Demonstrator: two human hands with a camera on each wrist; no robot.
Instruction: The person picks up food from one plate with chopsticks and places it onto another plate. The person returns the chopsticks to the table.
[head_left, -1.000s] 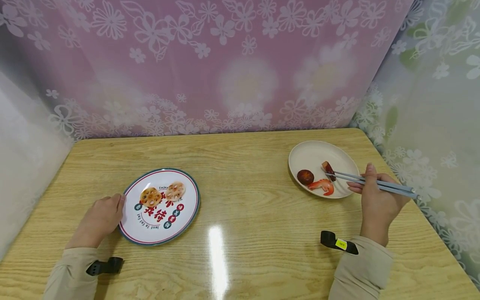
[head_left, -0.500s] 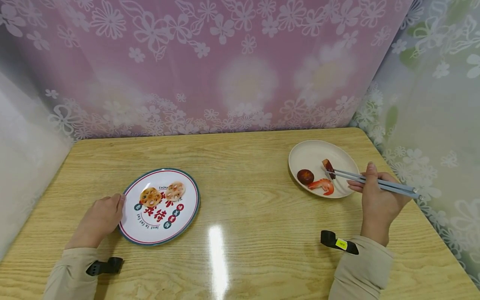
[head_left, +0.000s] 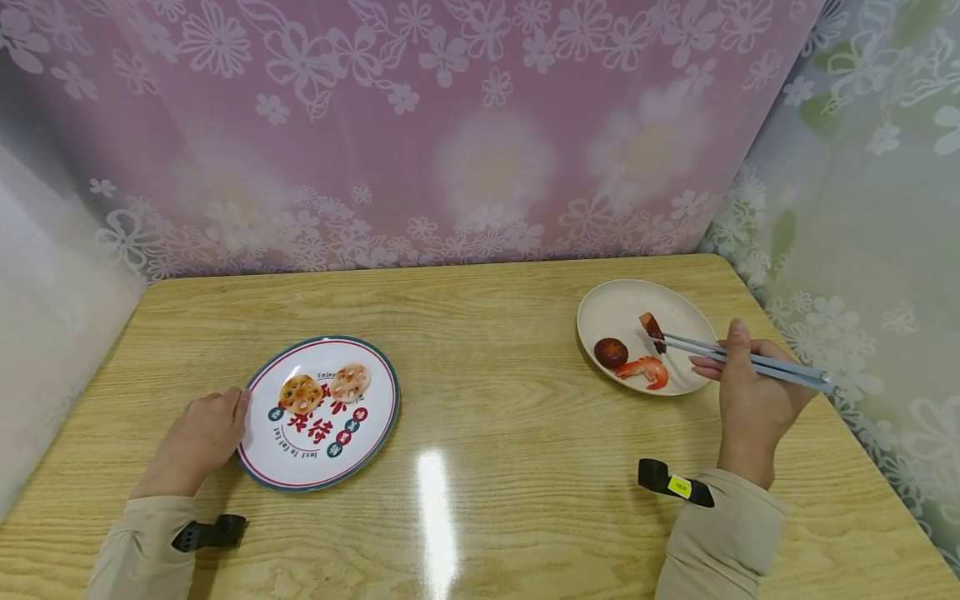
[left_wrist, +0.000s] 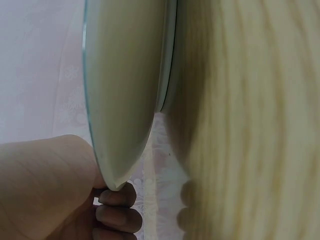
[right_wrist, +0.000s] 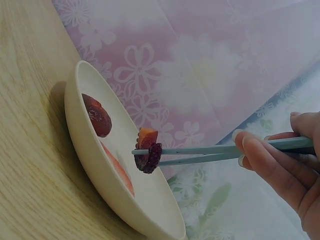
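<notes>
My right hand (head_left: pixel 761 408) holds a pair of grey-blue chopsticks (head_left: pixel 780 368). Their tips pinch a dark red, bumpy piece of octopus tentacle (right_wrist: pixel 148 152) with an orange end, over the cream plate (head_left: pixel 693 321). A brown shiitake mushroom cap (head_left: pixel 611 354) and an orange shrimp (head_left: pixel 647 372) lie on that plate. At the left, my left hand (head_left: pixel 198 437) grips the rim of a white printed plate (head_left: pixel 360 450), fingers curled below the edge in the left wrist view. Two lotus root slices, one browned slice (head_left: pixel 301 394) and one paler slice (head_left: pixel 351 382), lie on it.
Both plates stand on a wood-grain table (head_left: pixel 487 333), the cream one towards the back right. A pink floral curtain (head_left: pixel 450 150) hangs behind the table, and a pale green-white one (head_left: pixel 885 250) hangs along the right side.
My right hand and the chopsticks have shifted slightly up and left, carrying the octopus piece a little away from the shrimp. The left hand and its plate have stayed put.
</notes>
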